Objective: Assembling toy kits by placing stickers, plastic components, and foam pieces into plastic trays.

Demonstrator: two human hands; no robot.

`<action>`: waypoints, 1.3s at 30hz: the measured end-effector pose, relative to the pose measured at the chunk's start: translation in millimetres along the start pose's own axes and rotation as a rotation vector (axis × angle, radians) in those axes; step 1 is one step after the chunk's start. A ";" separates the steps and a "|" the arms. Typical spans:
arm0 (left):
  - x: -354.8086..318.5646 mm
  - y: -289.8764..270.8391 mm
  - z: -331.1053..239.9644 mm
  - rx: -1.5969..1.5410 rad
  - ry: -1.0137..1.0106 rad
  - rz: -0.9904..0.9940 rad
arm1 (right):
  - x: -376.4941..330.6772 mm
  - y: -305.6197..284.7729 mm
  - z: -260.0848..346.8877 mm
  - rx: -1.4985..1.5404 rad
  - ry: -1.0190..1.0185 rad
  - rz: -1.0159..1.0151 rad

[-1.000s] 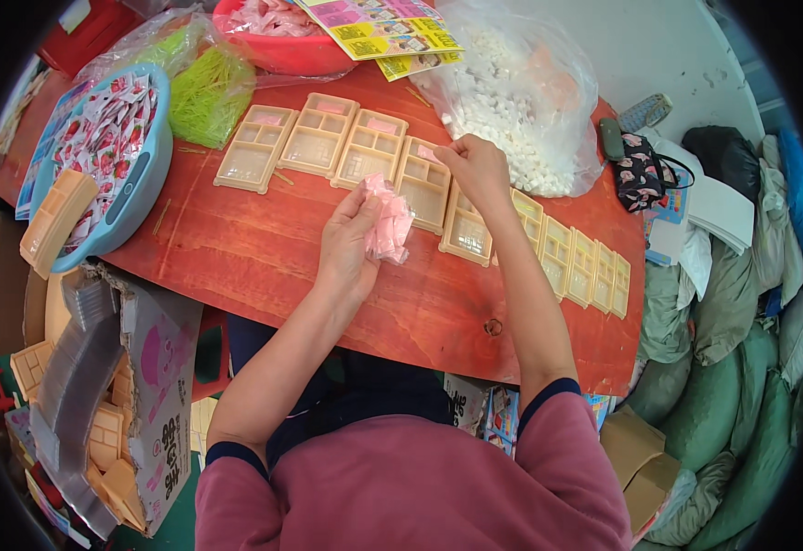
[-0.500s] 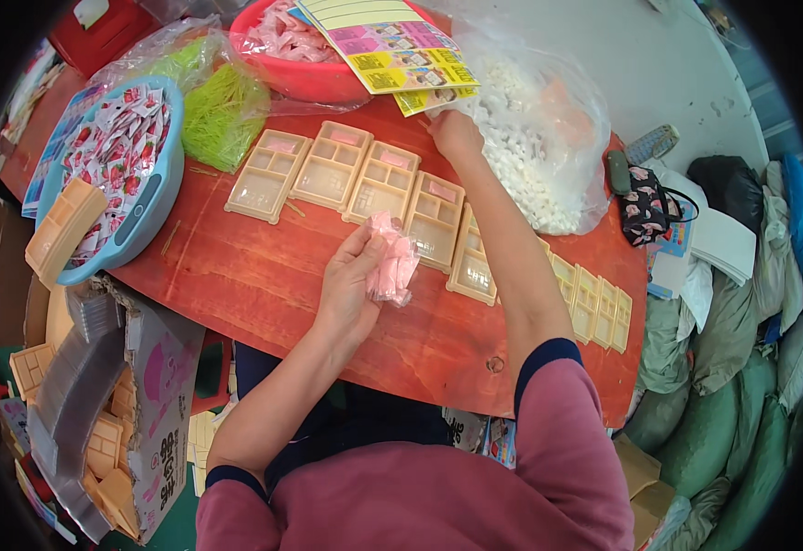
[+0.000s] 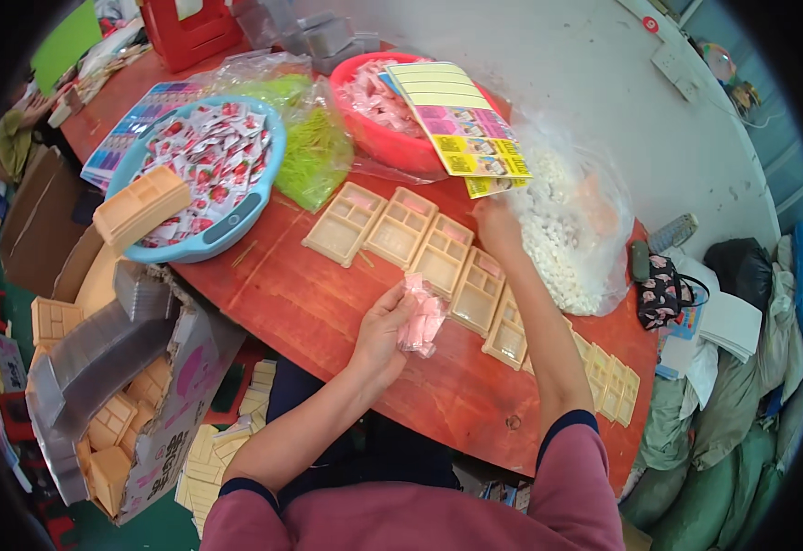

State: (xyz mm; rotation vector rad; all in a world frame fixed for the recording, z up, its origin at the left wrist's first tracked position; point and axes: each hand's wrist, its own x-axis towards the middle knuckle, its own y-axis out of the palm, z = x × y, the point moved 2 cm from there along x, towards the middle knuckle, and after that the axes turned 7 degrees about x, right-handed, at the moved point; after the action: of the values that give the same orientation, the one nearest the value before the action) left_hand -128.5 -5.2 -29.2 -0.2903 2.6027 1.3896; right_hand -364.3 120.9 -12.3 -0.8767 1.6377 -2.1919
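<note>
Left hand [image 3: 381,332] pinching pale pink sachets [image 3: 423,315], right hand [image 3: 496,223] curled by the beige trays [image 3: 438,257]

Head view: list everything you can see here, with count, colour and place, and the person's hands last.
Table: one, red-brown wood, centre.
Compartment trays: a row of about six, beige, across the table; smaller ones continue right.
Blue basin: one, full of red-and-white sachets, upper left.
Red basin: one, holding pink packets, top centre.
Printed card: one, yellow and pink, over the red basin.
Green bag: one, clear with green contents, between the basins.
White-pellet bag: one, clear, right.
Cardboard box: one, holding beige trays, lower left.
Left hand: holds pink packets.
Right hand: at the white-pellet bag's edge.
</note>
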 end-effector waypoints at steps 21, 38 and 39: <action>-17.2 -27.7 -9.3 -0.039 -0.008 0.015 | -35.3 -69.0 111.7 0.099 -0.502 -0.283; -6.2 -9.4 -16.6 0.147 0.063 -0.067 | -53.1 -87.0 144.8 0.650 -0.201 0.440; -7.6 -5.6 -11.1 0.174 0.028 -0.008 | -67.6 -82.6 133.7 0.676 -0.177 0.429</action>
State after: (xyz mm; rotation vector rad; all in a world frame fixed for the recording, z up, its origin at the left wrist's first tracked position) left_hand -120.5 -16.8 -25.7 -0.2965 2.7196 1.1539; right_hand -218.7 81.2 68.1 -0.4515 0.8020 -2.0602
